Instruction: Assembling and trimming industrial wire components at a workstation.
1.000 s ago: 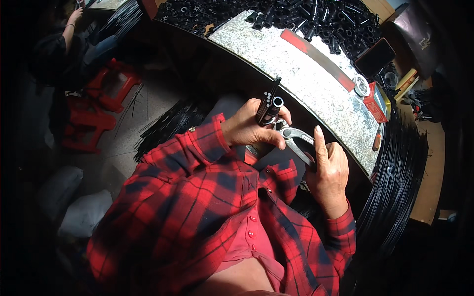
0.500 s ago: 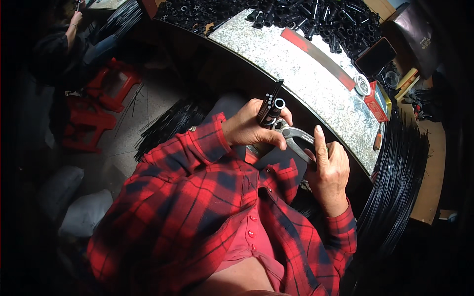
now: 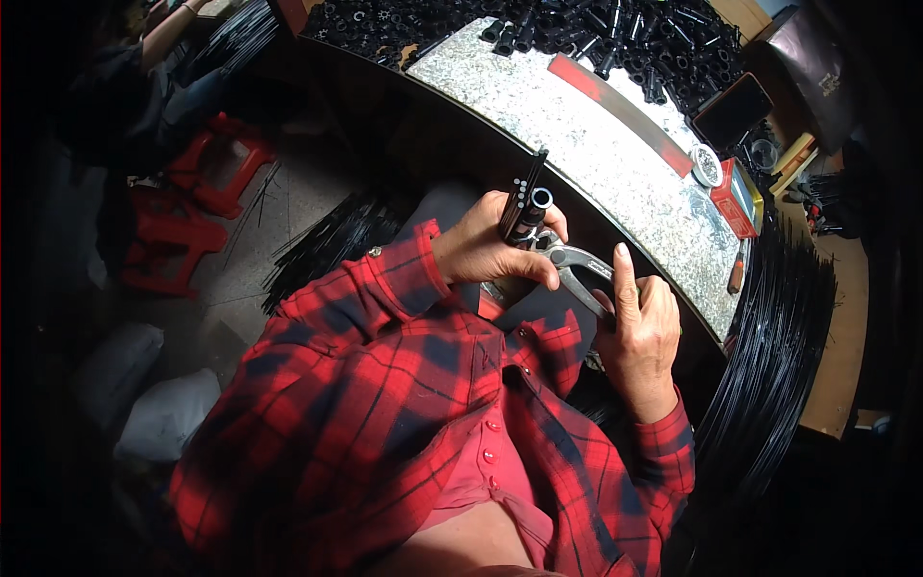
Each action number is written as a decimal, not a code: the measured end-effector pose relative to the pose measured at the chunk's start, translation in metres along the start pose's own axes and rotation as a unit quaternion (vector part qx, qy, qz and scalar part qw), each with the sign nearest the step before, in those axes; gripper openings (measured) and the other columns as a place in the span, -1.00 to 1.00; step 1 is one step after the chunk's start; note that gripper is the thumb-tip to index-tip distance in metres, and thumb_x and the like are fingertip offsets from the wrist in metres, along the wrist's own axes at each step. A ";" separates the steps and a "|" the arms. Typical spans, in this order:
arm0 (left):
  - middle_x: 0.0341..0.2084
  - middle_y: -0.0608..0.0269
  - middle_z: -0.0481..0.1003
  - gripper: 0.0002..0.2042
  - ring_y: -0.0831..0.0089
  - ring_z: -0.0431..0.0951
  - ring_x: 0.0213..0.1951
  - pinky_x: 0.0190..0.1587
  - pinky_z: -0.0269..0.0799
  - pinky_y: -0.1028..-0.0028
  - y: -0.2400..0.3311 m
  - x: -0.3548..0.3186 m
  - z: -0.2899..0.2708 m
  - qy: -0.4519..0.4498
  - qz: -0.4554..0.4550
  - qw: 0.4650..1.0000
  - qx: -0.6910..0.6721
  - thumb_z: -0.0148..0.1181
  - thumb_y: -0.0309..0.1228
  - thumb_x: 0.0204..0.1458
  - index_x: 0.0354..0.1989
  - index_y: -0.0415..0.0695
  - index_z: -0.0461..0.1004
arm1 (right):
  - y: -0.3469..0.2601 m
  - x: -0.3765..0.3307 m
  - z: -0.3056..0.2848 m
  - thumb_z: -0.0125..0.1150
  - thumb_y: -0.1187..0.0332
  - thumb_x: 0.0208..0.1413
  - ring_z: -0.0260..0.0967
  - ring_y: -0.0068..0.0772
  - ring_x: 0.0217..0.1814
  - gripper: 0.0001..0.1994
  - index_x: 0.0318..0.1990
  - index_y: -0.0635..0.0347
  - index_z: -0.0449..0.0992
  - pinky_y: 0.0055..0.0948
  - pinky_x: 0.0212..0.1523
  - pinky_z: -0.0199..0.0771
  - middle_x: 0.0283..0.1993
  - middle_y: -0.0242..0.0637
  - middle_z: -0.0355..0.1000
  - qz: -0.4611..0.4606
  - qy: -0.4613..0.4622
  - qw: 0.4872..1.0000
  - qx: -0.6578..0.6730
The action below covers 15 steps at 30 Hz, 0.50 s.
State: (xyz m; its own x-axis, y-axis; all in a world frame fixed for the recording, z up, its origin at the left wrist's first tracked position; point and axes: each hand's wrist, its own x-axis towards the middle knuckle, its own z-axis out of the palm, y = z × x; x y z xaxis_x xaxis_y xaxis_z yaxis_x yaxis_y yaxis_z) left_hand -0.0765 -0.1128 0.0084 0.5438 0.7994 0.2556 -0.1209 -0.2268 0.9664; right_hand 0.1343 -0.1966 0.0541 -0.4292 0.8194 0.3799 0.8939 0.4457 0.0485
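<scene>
Metal pliers (image 3: 583,260), glossy tube (image 3: 530,220); cloth shirt (image 3: 356,385)

A pale speckled tabletop (image 3: 548,120) bears black parts (image 3: 663,43), a reddish strip (image 3: 623,111), a round dish (image 3: 705,166).

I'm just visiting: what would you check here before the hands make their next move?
1. Black tube held in the left hand: ok.
2. Thin rods gathered alongside the tube: ok.
3. Pliers held in the right hand: ok.
4. Right index finger curled around the handles: not ok, it points out straight.
5. Pliers' jaws closed on something: cannot tell, they are partly hidden.
</scene>
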 end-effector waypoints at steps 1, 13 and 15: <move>-0.57 0.37 0.43 -0.57 0.59 0.42 -0.48 -0.39 0.35 0.58 0.000 -0.001 0.001 0.004 0.001 1.000 0.002 0.51 -0.24 -0.43 -0.41 -0.17 0.45 | 0.000 0.000 0.000 0.27 0.52 -0.23 0.11 -0.33 -0.53 -0.30 0.20 0.15 0.22 -0.38 -0.51 0.17 -0.53 -0.29 0.10 -0.004 0.000 1.000 -0.008; -0.60 0.39 0.40 -0.53 0.63 0.40 -0.51 -0.44 0.32 0.61 0.002 -0.003 0.006 0.031 0.001 0.999 0.039 0.55 -0.25 -0.49 -0.41 -0.13 0.41 | -0.006 -0.002 -0.004 0.17 0.55 -0.21 0.19 -0.27 -0.57 -0.35 0.18 0.16 0.23 -0.31 -0.56 0.22 -0.54 -0.22 0.13 0.030 -0.064 0.994 0.078; -0.61 0.45 0.34 -0.51 0.69 0.32 -0.52 -0.47 0.23 0.65 -0.002 -0.005 0.004 0.019 -0.016 1.000 0.017 0.54 -0.30 -0.48 -0.36 -0.14 0.39 | -0.005 -0.002 -0.002 0.14 0.54 -0.21 0.18 -0.29 -0.58 -0.35 0.19 0.17 0.22 -0.31 -0.57 0.22 -0.54 -0.22 0.13 0.028 -0.038 0.998 0.051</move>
State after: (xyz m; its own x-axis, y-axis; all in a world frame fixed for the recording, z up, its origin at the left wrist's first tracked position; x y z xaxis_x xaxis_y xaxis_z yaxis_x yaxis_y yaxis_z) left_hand -0.0757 -0.1188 0.0055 0.5149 0.8267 0.2270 -0.0750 -0.2204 0.9725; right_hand 0.1306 -0.2013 0.0545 -0.3918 0.8673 0.3072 0.9003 0.4302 -0.0665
